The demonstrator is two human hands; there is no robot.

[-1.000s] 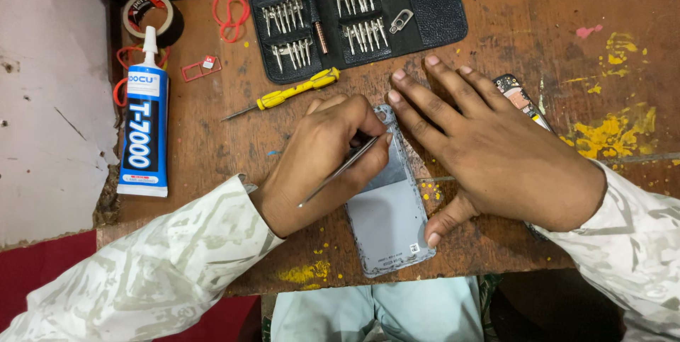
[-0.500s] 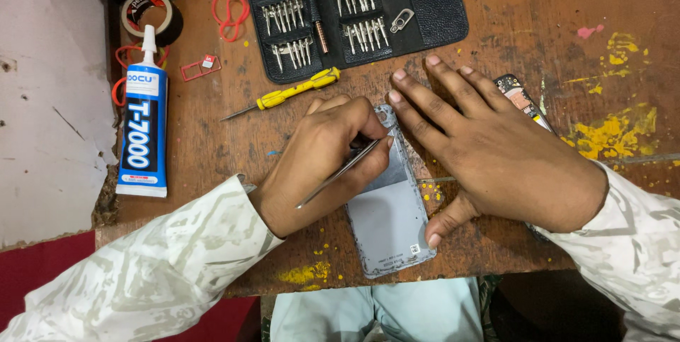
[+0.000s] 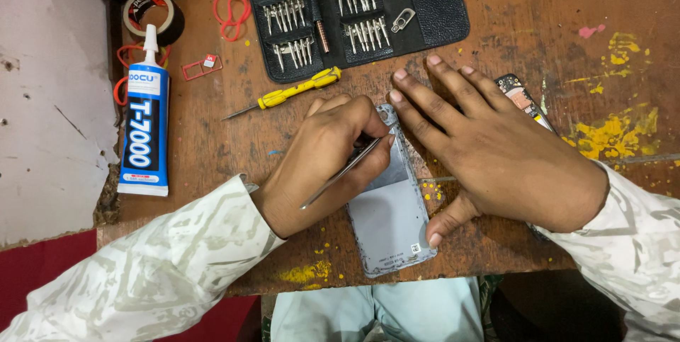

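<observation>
A grey phone body [image 3: 391,220] lies face down on the worn wooden table [image 3: 212,158]. My left hand [image 3: 322,161] grips thin metal tweezers [image 3: 338,173], their tip against the phone's upper part. My right hand [image 3: 496,151] lies flat over the phone's right side, fingers spread toward its top edge and thumb pressed against its lower right edge. The phone's top end is partly hidden under both hands.
A black bit-set case [image 3: 358,13] lies open at the back. A yellow screwdriver [image 3: 287,94], a blue-and-white glue tube [image 3: 145,122], a tape roll [image 3: 149,13], red rubber bands [image 3: 230,9] and a circuit part [image 3: 520,98] lie around. Yellow stains [image 3: 613,133] mark the table's right.
</observation>
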